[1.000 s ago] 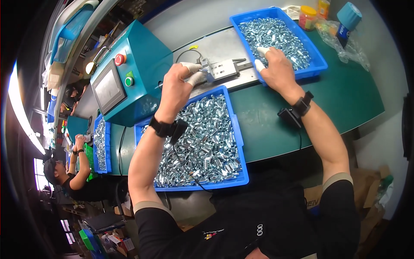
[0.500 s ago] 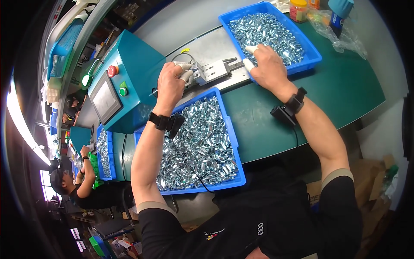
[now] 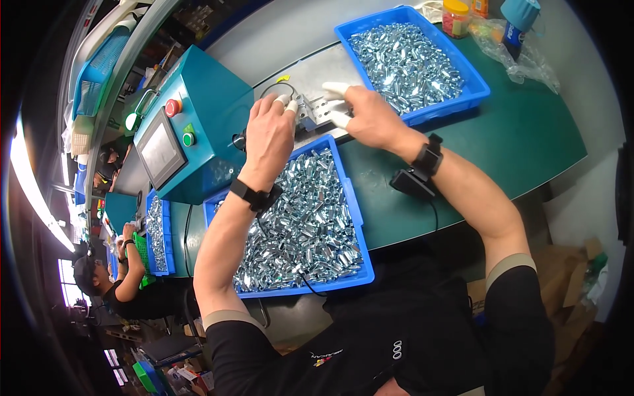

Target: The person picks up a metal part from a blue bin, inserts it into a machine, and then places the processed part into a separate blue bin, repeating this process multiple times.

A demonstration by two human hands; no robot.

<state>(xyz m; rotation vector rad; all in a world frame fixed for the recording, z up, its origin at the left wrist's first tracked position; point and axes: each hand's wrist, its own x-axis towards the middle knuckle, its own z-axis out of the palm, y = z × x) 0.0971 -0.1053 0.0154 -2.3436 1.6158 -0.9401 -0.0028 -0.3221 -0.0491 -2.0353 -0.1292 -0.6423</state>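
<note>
My left hand (image 3: 269,135) is at the left end of a metal fixture (image 3: 321,113). Its white-capped fingertips are drawn together; whatever lies between them is hidden. Over the fixture's right part reaches my right hand (image 3: 373,117), its white-capped fingers and thumb apart with nothing visible between them. Below the fixture, a blue tray (image 3: 360,224) is filled with small shiny metal sleeve-like parts (image 3: 304,224). Another blue tray (image 3: 477,89), beyond my right hand, holds similar parts (image 3: 406,63).
Left of the fixture stands a teal machine (image 3: 205,99) with a screen (image 3: 160,156), a red button (image 3: 173,107) and a green button (image 3: 189,139). A lidded jar (image 3: 455,18), a bottle (image 3: 515,33) and a plastic bag (image 3: 528,66) stand far right. Another person (image 3: 125,277) works at left.
My right hand has moved left from the near tray-side end of the fixture to above its block, fingers apart. My left hand has shifted slightly right and turned, staying at the fixture.
</note>
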